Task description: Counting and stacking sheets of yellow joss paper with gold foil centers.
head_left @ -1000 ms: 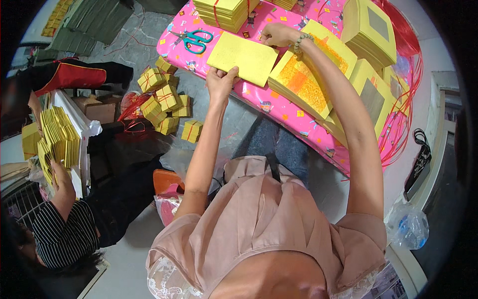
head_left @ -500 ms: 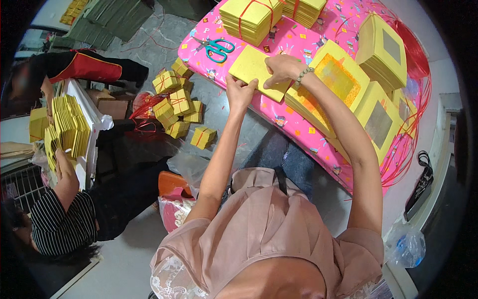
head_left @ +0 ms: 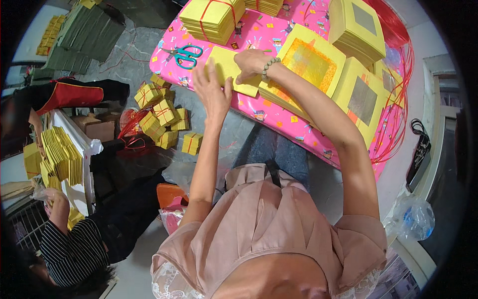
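Observation:
A folded sheet of yellow paper (head_left: 228, 65) lies on the pink printed table cover. My left hand (head_left: 213, 94) rests on its left part, fingers stretched out and spread. On the right part, my right hand (head_left: 250, 66), with a bead bracelet at the wrist, presses down with its fingers curled against the paper. Just left of the paper are scissors (head_left: 186, 57) with teal handles, their blades apart. Right of my right hand stands a stack of yellow paper (head_left: 318, 62) with an orange and gold square on top.
Red-tied yellow bundles (head_left: 209, 20) stand at the table's far side. More stacks (head_left: 356, 30) and loose red strings (head_left: 406, 99) lie to the right. Small tied bundles (head_left: 164, 112) are heaped on the floor at left. Two people work beside yellow papers (head_left: 62, 149) further left.
My left hand has let go of the paper's near edge and moved up onto it, fingers now spread. The right hand stays on the paper. The whole view has shifted slightly.

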Demonstrator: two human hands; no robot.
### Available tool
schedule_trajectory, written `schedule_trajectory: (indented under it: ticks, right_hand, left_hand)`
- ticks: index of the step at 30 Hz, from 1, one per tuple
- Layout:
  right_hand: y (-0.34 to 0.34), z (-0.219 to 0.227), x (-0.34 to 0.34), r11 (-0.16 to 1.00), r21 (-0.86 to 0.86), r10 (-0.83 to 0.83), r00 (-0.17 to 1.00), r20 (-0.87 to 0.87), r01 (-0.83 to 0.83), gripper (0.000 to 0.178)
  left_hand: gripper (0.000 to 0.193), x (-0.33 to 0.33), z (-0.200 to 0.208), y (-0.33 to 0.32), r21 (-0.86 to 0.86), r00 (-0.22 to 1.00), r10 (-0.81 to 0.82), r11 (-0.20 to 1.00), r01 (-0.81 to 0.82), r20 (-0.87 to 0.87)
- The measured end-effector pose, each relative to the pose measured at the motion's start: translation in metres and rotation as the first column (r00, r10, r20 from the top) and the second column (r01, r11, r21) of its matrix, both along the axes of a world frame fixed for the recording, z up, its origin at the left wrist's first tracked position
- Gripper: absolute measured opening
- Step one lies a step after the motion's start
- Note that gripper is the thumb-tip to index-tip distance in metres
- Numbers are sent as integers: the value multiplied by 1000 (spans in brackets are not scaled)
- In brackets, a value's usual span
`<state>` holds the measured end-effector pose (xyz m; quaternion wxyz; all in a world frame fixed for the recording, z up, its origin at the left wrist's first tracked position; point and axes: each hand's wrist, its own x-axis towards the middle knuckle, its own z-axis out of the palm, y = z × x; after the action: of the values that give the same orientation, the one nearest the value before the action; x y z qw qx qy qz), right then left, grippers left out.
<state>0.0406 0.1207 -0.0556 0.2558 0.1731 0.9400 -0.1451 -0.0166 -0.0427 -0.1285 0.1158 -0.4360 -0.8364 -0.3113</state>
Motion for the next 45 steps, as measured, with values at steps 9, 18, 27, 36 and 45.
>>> schedule_trajectory:
  ticks: [9, 18, 27, 36, 45]
  right_hand:
    - [2, 43, 73, 995, -5, -84, 806, -586, 100, 29]
    - [-47, 63, 203, 960, 48, -187, 762, -619, 275, 32]
    - [-67, 31, 223, 936, 145, -106, 650, -753, 321, 27]
    - [-53, 36, 227, 940, -50, -260, 614, -745, 339, 20]
    - [-48, 34, 225, 913, -159, -368, 587, -722, 376, 24]
  left_hand:
    - [68, 0, -23, -1, -211, 981, -193, 959, 188, -6]
    - [68, -2, -25, 1, -252, 979, -203, 949, 189, -28]
    - [70, -7, -9, 1, -236, 973, -220, 944, 230, 71]
    - [35, 22, 57, 8, 224, 754, -597, 802, 554, 274]
    - [28, 37, 60, 19, 186, 610, -713, 689, 700, 345]
